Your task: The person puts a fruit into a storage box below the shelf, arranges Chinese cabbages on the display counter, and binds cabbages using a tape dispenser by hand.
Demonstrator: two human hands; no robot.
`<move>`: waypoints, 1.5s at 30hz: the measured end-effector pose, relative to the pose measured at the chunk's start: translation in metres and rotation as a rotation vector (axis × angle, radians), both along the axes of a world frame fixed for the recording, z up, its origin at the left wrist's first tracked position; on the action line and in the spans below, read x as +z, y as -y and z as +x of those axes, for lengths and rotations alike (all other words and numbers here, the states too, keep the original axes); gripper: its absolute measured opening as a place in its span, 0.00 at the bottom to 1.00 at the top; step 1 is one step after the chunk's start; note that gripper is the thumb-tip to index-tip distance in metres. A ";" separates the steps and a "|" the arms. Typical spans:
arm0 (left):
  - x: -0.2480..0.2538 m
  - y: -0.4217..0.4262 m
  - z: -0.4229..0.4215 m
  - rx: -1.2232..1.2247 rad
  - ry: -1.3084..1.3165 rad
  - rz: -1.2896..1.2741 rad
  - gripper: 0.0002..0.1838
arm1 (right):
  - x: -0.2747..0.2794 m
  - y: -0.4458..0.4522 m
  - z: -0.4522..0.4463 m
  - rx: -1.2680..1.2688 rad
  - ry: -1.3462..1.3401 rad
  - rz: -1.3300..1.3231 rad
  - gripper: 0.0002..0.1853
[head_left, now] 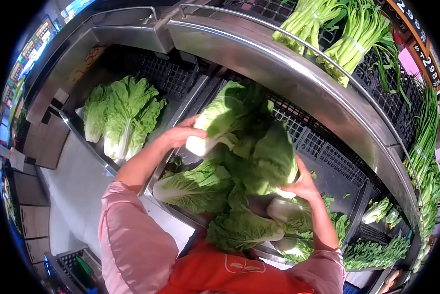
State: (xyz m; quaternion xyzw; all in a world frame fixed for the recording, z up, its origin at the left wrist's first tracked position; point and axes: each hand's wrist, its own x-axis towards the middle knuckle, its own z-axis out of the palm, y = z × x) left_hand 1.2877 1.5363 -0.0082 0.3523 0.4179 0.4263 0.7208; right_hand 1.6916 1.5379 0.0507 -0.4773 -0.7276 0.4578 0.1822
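Note:
My left hand (184, 133) is closed round the base of a napa cabbage (225, 111) with pale ribs and green leaves. A second napa cabbage (271, 159) is gripped at its lower right side by my right hand (302, 183). Both heads are tilted, their leafy tops close together over a dark display tray (335, 171). Below them lie more napa cabbages: one (195, 186) at the left with its white base outward, another (242, 228) at the front, and a paler one (289, 211) under my right forearm. Parts of the lower heads are hidden by leaves.
Leafy lettuce heads (124, 115) fill part of the bay on the left. A steel shelf front with a rail (279, 63) curves above the tray. Celery bundles (350, 41) lie on the upper shelf. Leafy greens (377, 252) sit at the lower right.

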 end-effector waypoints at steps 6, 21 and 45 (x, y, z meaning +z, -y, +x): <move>0.019 0.039 -0.044 -0.038 -0.319 -0.076 0.47 | -0.016 -0.014 0.023 0.458 0.346 -0.163 0.54; -0.003 0.074 -0.081 -0.493 -0.999 -0.141 0.59 | -0.065 -0.028 0.024 0.631 0.273 -0.228 0.57; 0.045 0.105 0.011 0.062 -1.776 0.346 0.45 | -0.076 -0.111 0.071 -0.310 0.951 0.523 0.36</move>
